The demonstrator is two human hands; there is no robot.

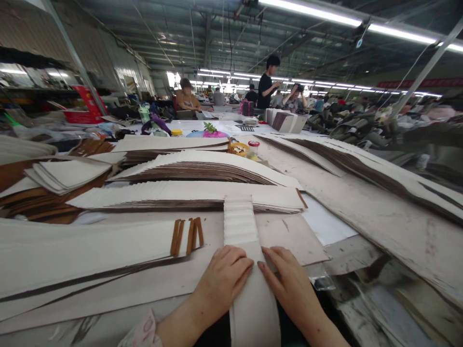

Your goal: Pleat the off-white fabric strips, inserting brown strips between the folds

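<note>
A long white strip [253, 284] with a pale backing look lies lengthwise before me. Its far end, crossed by several stepped ridges, rests against a fanned stack of strips, while its near end bends down over the table's front edge. My left hand [226, 274] lies across the left side of the strip, fingers bent and close together on top. At the right edge, my right hand [289, 279] holds the strip between its fingertips and thumb, which touch the border. Part of the fingers of both hands is hidden under or behind the strip.
Fanned stacks of white strips with brown undersides [202, 166] spread across the table. Brown tabs [186, 236] lie on a strip at left. A red-lidded jar [253, 150] and a yellow tub [238, 148] stand farther back. Other people [267, 82] are beyond the table.
</note>
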